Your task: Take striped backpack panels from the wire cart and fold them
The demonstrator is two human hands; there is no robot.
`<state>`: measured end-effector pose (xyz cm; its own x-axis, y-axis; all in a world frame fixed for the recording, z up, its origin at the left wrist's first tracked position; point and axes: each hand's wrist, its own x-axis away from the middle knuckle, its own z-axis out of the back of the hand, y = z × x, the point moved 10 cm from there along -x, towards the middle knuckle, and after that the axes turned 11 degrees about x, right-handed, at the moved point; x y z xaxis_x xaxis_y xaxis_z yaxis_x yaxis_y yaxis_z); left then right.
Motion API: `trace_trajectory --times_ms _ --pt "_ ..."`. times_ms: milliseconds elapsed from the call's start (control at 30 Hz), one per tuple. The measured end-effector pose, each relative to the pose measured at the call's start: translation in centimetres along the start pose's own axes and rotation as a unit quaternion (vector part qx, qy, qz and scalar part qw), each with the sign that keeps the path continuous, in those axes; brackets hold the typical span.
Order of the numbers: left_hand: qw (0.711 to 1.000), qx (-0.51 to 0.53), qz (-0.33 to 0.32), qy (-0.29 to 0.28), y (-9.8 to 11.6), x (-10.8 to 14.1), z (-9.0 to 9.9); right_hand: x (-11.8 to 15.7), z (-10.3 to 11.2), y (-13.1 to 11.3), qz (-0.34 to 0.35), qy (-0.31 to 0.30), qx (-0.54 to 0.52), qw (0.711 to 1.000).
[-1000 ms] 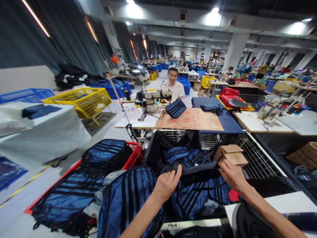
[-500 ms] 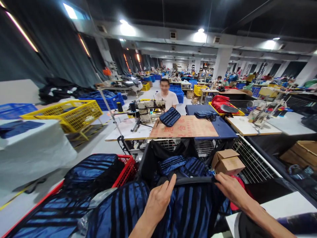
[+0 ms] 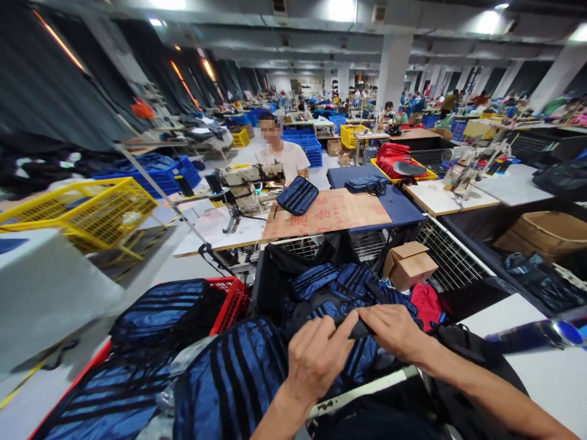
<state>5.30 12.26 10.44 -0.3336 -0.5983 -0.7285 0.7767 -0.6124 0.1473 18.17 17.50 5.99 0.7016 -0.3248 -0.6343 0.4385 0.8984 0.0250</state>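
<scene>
My left hand (image 3: 318, 351) and my right hand (image 3: 394, 330) are close together at the centre, over the bin of bag pieces. Between them, both sets of fingers are closed on a black fabric strip (image 3: 360, 328), which looks like the edging of a bag piece. How much cloth hangs from it is hidden by my hands. Below and behind lie blue panels with black stripes (image 3: 353, 281). A larger striped blue panel (image 3: 233, 373) rests left of my left hand. Red cloth (image 3: 427, 305) shows past my right hand.
A red crate (image 3: 236, 299) holding striped pieces stands at left. A small cardboard box (image 3: 409, 266) sits at the bin's far right corner. A white rail (image 3: 367, 388) crosses below my hands. Ahead, a co-worker (image 3: 287, 159) sits behind a sewing machine (image 3: 250, 183). A dark blue cylinder (image 3: 527, 336) lies at right.
My hands were wide apart, with a striped panel spread below a black edge. They have come together, and that panel no longer hangs spread out. The view has tilted down and shifted right.
</scene>
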Motion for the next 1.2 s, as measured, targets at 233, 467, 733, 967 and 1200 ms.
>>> trace_trajectory --times_ms 233,467,733,967,1200 --pt "0.853 0.320 0.370 -0.184 -9.3 7.3 -4.2 2.7 3.5 10.2 -0.227 0.046 -0.027 0.972" --pt "0.673 0.406 0.566 -0.248 -9.6 19.9 -3.6 8.8 5.4 21.6 -0.447 0.092 -0.056 0.888" --pt "0.967 0.024 0.251 0.035 -14.8 9.0 4.3 9.1 3.5 19.3 -0.421 0.009 -0.157 0.893" --pt "0.964 -0.260 -0.041 0.048 -7.4 3.9 6.5 10.3 2.5 17.1 -0.360 -0.113 -0.155 0.913" --pt "0.970 -0.179 -0.164 0.007 2.8 -1.0 3.3 6.5 -2.0 6.1 -0.202 -0.164 -0.167 0.951"
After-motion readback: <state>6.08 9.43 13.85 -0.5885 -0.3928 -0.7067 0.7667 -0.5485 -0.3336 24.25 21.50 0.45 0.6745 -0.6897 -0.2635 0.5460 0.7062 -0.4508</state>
